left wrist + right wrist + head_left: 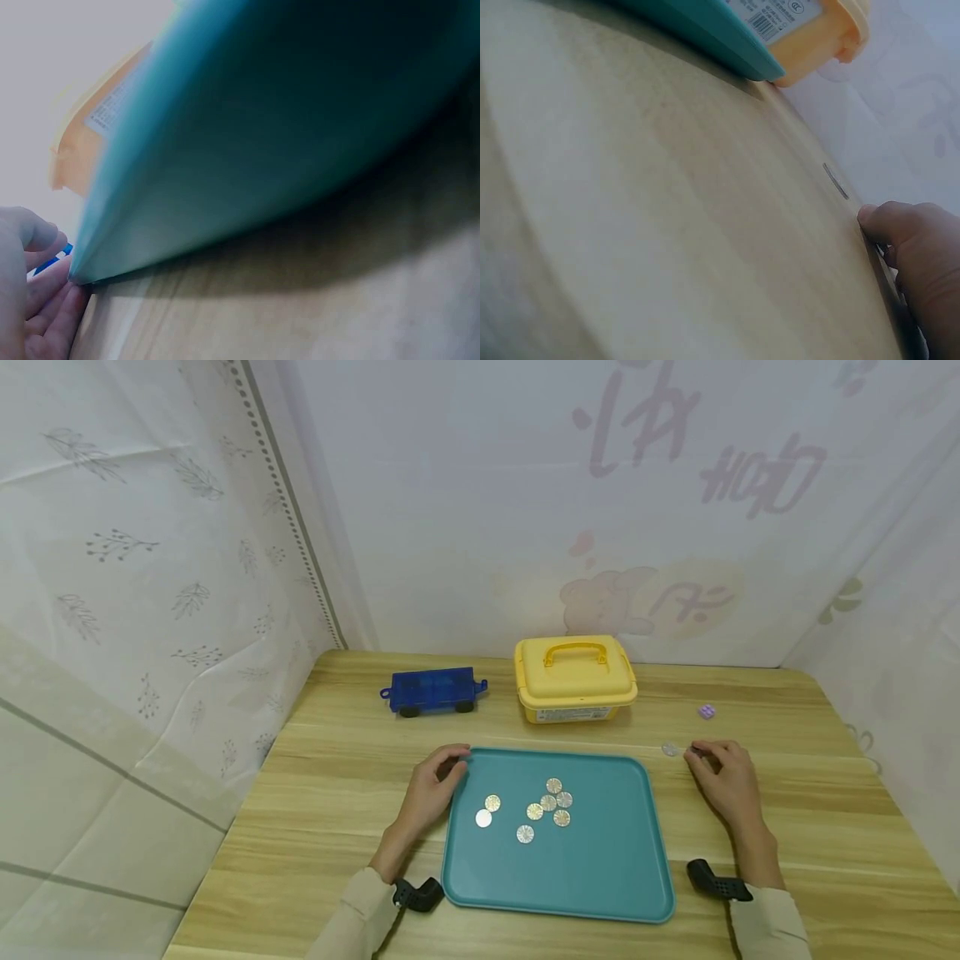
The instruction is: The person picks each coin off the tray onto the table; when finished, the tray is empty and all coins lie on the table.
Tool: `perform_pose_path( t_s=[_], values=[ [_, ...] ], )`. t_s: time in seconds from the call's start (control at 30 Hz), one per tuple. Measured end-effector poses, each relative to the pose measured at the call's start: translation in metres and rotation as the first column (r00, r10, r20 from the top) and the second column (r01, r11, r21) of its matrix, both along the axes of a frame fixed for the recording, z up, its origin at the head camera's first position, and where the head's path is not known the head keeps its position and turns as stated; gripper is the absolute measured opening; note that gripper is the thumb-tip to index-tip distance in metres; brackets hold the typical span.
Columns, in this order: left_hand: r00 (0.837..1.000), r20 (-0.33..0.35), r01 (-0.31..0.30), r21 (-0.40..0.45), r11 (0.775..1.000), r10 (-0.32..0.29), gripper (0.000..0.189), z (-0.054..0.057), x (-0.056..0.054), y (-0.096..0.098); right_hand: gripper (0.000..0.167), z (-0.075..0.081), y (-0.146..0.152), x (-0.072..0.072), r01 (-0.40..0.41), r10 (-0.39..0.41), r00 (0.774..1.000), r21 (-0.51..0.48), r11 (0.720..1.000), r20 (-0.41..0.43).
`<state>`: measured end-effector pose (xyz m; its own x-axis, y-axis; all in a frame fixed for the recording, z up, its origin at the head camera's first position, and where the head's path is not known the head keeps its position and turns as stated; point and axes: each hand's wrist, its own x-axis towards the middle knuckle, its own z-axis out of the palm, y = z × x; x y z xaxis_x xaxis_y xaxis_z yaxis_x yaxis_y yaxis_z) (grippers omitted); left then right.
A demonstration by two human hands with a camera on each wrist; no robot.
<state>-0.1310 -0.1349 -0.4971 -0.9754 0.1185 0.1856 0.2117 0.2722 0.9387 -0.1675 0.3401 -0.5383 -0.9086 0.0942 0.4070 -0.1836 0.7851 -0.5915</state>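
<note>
Several round coins (548,802), silvery and pale gold, lie flat on a teal tray (607,885); one at the left of the group (483,818) shines plain white. My left hand (431,789) rests at the tray's back left corner, its fingers loosely bent and touching the rim. To the right of the tray, my right hand (723,777) is low over the wooden table, thumb and index finger pinched together on what looks like a coin, mostly hidden by the fingertips. Just left of those fingertips a loose silvery coin (670,749) lies flat, seen edge-on in the right wrist view.
Behind the tray stands a yellow lidded box (577,672) with a handle. A blue toy wagon (432,691) with black wheels is at the back left. A small purple cube (707,712) sits beyond my right hand. Printed cloth hangs around the table (315,793).
</note>
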Motion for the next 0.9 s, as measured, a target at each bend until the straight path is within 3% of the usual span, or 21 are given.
perform_pose_path(
  t_s=[0.23, 0.43, 0.67, 0.9],
  values=[
    [1.000, 0.002, -0.006, 0.007, 1.000, 0.006, 0.024, 0.000, 0.000, 0.001, 0.024, 0.001, 0.000, 0.000, -0.005, 0.005, 1.000, -0.021, 1.000, -0.005],
    [0.999, 0.015, -0.030, -0.039, 0.999, 0.031, 0.025, -0.001, -0.001, 0.002, 0.025, -0.001, 0.000, -0.001, -0.001, 0.001, 1.000, -0.023, 1.000, -0.004],
    [0.998, 0.036, -0.057, -0.033, 0.998, 0.058, 0.026, -0.032, -0.012, -0.002, 0.025, 0.001, -0.001, 0.000, 0.002, -0.003, 1.000, -0.027, 1.000, -0.003],
    [0.998, 0.001, -0.056, -0.038, 0.998, 0.056, 0.030, -0.037, -0.013, -0.003, 0.027, 0.003, -0.002, 0.000, 0.012, -0.011, 1.000, -0.037, 0.999, 0.020]
  ],
)
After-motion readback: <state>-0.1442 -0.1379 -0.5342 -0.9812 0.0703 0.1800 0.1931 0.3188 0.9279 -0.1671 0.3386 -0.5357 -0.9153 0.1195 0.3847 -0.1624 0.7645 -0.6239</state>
